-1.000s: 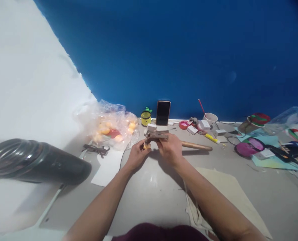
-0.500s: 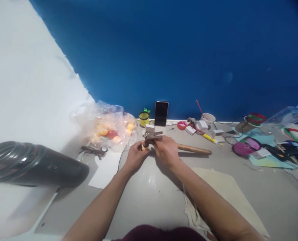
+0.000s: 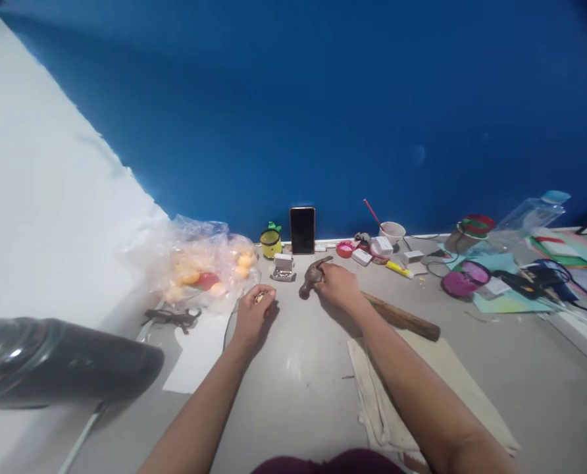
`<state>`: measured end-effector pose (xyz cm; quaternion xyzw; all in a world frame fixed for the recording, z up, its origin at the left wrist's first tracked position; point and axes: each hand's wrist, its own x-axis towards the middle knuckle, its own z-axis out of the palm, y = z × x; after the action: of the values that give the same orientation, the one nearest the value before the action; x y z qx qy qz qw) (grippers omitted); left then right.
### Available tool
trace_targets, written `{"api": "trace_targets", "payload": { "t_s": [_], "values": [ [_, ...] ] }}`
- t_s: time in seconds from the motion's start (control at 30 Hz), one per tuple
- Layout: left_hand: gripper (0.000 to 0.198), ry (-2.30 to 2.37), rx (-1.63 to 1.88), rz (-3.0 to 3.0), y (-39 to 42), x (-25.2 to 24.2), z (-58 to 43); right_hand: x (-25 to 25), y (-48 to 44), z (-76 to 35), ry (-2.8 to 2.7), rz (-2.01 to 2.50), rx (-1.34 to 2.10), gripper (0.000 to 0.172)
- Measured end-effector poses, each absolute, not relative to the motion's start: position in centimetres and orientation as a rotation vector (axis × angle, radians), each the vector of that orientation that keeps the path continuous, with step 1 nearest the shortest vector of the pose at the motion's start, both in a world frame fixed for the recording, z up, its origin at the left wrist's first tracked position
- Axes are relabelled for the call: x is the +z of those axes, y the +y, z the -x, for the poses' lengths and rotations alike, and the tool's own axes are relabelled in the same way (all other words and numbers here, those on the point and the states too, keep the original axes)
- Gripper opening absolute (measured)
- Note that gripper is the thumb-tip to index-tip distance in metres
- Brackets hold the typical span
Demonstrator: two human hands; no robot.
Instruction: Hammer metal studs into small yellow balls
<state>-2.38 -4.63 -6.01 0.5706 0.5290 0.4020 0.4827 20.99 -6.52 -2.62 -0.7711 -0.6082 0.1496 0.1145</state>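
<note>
My right hand grips a claw hammer close to its head. The hammer's wooden handle slants to the right, behind my forearm. My left hand is closed around a small yellowish thing, mostly hidden by the fingers. Between and beyond the hands sits a small grey box, its lid raised, with small shiny pieces inside. A cream cloth lies folded under and beside my right forearm.
A phone leans upright on the blue wall. Left are a clear bag of orange balls, dark glasses and a large dark cylinder. Right are a yellow tube, a white cup, a pink mesh cup and a plastic bottle.
My hands have parted; the hammer head has moved right, away from my left hand, and its handle now tilts toward me. The small box is now in plain sight. The camera view has shifted.
</note>
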Motion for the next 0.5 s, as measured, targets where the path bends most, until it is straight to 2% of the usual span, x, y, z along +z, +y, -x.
{"api": "trace_targets", "payload": {
  "t_s": [0.13,0.27,0.4,0.5],
  "values": [
    [0.023,1.419,0.945,-1.624,-3.6,-4.7,2.4,-3.7,-6.2,-20.8,-1.860,2.281,0.328,0.029],
    [0.021,1.453,0.868,-2.092,-1.6,-3.6,0.9,-4.4,-5.9,-20.9,-1.868,2.265,0.331,0.029],
    [0.028,1.531,0.569,-2.442,0.9,-2.6,-1.8,-4.2,-6.1,-21.2,-1.919,2.158,0.457,0.029],
    [0.025,1.512,0.319,-2.435,2.7,-2.1,-3.3,-3.8,-6.5,-21.1,-1.996,2.025,0.546,0.032]
  ]
}}
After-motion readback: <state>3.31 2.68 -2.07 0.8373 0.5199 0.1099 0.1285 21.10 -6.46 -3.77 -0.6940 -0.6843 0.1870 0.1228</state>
